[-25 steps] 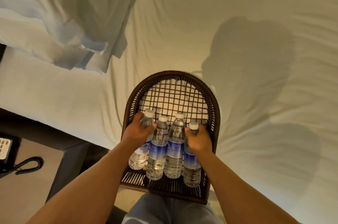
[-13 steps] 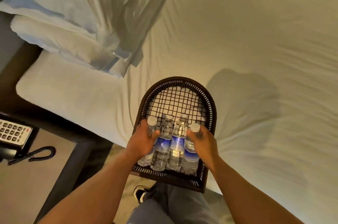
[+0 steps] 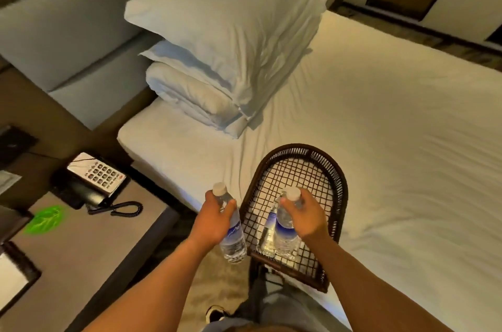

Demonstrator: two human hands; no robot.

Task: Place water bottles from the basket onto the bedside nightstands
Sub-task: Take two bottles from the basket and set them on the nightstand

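the left hand [image 3: 214,219] grip is clamped on a bottle [image 3: 231,234] outside the basket [image 3: 339,196], the right hand [image 3: 305,216] grip on a second bottle [image 3: 284,231] inside it, which may knock the third bottle [image 3: 267,234] over when lifted.

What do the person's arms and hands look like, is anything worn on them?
Both forearms are bare up to the frame's bottom edge: no sleeves show. The left hand and right hand wear no gloves, and no watch, bracelet or ring is visible on either. Fine detail such as nails is too blurred to tell.

One head-worn view — looking steeply down from near, bed [image 3: 380,114] far right, nightstand [image 3: 89,236] near left.
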